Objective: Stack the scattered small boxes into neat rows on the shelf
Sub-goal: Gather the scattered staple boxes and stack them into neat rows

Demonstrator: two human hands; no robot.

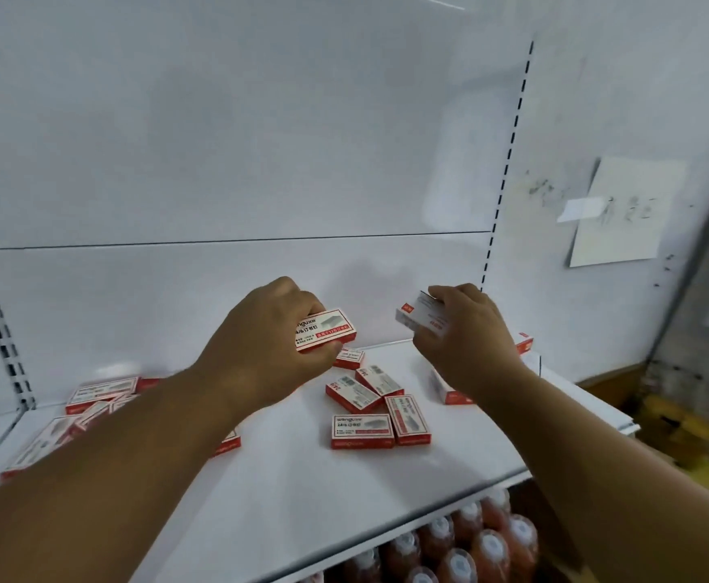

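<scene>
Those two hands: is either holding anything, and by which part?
Both. The left hand pinches a staple box by its left end; the right hand grips another staple box around its right end.

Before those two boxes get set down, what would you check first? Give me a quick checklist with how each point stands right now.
1. Left hand has a firm hold on its box: ok, thumb and fingers pinch it.
2. Right hand has a firm hold on the other box: ok.
3. Bare shelf space for a row: ok, the front is free.
4. Loose boxes already in rows: not ok, they lie scattered at mixed angles.
5. Left pile tidy: cannot tell, blurred and partly hidden by the arm.
</scene>
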